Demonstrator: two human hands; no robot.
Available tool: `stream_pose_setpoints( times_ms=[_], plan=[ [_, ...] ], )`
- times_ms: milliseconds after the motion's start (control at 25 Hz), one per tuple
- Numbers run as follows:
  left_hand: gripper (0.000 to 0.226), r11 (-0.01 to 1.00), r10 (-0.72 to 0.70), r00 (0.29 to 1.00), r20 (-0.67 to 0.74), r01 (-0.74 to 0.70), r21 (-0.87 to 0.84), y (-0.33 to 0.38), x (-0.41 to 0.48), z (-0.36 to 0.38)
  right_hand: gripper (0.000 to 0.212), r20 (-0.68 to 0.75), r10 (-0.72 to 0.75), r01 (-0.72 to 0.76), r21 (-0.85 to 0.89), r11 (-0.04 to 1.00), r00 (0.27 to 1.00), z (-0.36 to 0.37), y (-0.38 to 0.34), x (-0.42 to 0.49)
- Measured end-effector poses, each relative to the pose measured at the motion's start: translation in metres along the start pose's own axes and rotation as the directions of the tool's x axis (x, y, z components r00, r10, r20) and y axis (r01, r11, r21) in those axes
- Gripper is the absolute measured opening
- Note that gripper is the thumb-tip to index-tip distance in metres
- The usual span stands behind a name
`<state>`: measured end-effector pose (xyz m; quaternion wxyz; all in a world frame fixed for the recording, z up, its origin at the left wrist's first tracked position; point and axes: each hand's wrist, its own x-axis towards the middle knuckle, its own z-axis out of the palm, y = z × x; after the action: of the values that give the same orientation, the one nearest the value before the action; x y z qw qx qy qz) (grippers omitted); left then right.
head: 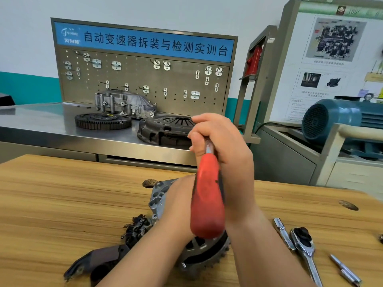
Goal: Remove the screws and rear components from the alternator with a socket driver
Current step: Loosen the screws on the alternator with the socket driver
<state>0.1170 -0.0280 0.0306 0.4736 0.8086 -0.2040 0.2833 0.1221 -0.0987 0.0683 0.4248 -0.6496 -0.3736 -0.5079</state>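
Note:
The alternator point(158, 200) lies on the wooden table point(62, 193), its silver housing and toothed lower rim showing around my arms. My right hand point(219, 141) grips the metal shaft end of a red-handled socket driver point(208, 204). The driver is raised above the alternator with its handle pointing down toward me. My left hand point(179, 198) rests on the alternator; its fingers are hidden behind the red handle. A black plastic rear cover point(99, 264) and a black removed component point(136, 226) lie left of the alternator.
A chrome ratchet point(304, 245), an extension bar point(281, 230) and a thin bit point(345, 270) lie on the table to the right. Behind it, a steel bench holds a flywheel point(102, 120), a clutch cover point(163, 129) and a housing point(124, 103). A blue motor point(331, 119) stands at right.

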Motion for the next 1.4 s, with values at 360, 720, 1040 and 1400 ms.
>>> stream_pose_setpoints(
  times_ms=[360,720,1040,1400],
  plan=[
    [0.019,0.994,0.014,0.981,0.194,-0.034,0.100,-0.004,0.001,-0.005,0.018,0.339,0.493,-0.573,0.672,0.469,0.801,-0.014,0.000,0.013],
    [0.011,0.990,0.076,0.981,0.181,-0.096,0.105,-0.009,0.001,-0.004,0.020,0.262,0.433,-0.498,0.589,0.636,0.863,-0.012,-0.001,0.011],
    [0.025,0.992,-0.099,0.986,0.137,0.108,-0.058,-0.006,0.000,0.003,0.012,0.106,-0.131,0.145,-0.133,0.980,0.986,-0.013,0.008,0.006],
    [0.019,0.993,0.038,0.977,0.210,-0.061,0.102,-0.007,0.003,-0.005,0.023,0.267,0.405,-0.478,0.615,0.627,0.875,-0.016,-0.001,0.013]
  ],
)
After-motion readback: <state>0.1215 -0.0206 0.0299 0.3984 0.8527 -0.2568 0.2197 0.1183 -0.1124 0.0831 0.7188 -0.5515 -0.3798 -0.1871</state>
